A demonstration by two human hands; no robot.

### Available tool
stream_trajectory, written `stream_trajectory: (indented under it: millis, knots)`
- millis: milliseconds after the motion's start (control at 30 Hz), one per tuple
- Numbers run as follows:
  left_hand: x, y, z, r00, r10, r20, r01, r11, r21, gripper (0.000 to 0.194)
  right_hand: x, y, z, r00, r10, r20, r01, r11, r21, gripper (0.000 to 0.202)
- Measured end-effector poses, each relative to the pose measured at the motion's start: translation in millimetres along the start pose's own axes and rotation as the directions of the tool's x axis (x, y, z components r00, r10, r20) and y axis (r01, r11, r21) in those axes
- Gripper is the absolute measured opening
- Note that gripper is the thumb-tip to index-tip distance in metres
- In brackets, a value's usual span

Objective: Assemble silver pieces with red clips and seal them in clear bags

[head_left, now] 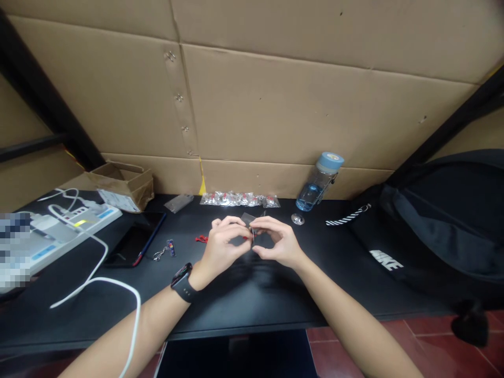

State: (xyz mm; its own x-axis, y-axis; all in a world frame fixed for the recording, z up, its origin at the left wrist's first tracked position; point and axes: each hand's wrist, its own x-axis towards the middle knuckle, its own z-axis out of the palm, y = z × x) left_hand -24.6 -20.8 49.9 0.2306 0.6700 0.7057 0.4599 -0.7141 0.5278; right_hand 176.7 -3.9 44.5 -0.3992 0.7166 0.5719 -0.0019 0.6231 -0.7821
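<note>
My left hand (222, 245) and my right hand (275, 240) meet above the middle of the black table (244, 299). Between their fingertips they pinch a small clear plastic packet (249, 220) with a thin dark piece. A black watch (182, 282) is on my left wrist. A small red piece (201, 239) lies on the table just left of my left hand. A row of clear packets with red parts (238, 199) lies behind my hands by the cardboard wall.
A blue-capped water bottle (317, 185) leans at the back right, a small round disc (297, 219) beside it. A black bag (433, 231) fills the right side. At left are a phone (136, 239), a keyring (165, 251), a white power strip (79, 220) with cables, and a small cardboard box (122, 185).
</note>
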Motion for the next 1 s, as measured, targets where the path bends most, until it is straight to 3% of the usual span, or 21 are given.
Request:
stream_trajectory:
  millis: [300,400,533,700,833,933,1000]
  knots:
    - [-2,-3,2.6,0.991,-0.131,-0.005,0.130,0.989,-0.063,0.010,0,-6,-4,1.000,0.006,0.005,-0.006,0.999,-0.047,0.051]
    - [-1,-7,2.2,0.985,-0.174,-0.017,0.172,0.979,-0.108,0.009,1,-11,-11,1.000,-0.012,0.008,0.013,0.992,-0.122,0.035]
    - [-1,-10,2.8,0.983,-0.181,-0.013,0.178,0.974,-0.137,0.006,2,-12,-15,0.996,-0.091,0.005,0.088,0.950,-0.300,0.020]
    - [0,-8,2.5,0.981,-0.193,0.024,0.194,0.971,-0.140,0.001,1,-7,-12,0.991,-0.132,-0.003,0.121,0.922,-0.369,0.015]
    - [4,-14,-7.5,0.985,-0.161,0.067,0.174,0.944,-0.281,0.015,1,-7,-11,0.992,-0.124,0.010,0.117,0.902,-0.415,0.011]
    - [8,-25,-18.8,0.983,-0.183,0.016,0.178,0.925,-0.337,0.018,1,-10,-12,0.988,-0.064,0.140,0.122,0.880,-0.460,0.008]
    - [10,-30,-24.2,0.984,-0.165,0.060,0.175,0.949,-0.264,0.013,1,-13,-13,0.965,-0.022,0.262,0.147,0.871,-0.468,0.009]
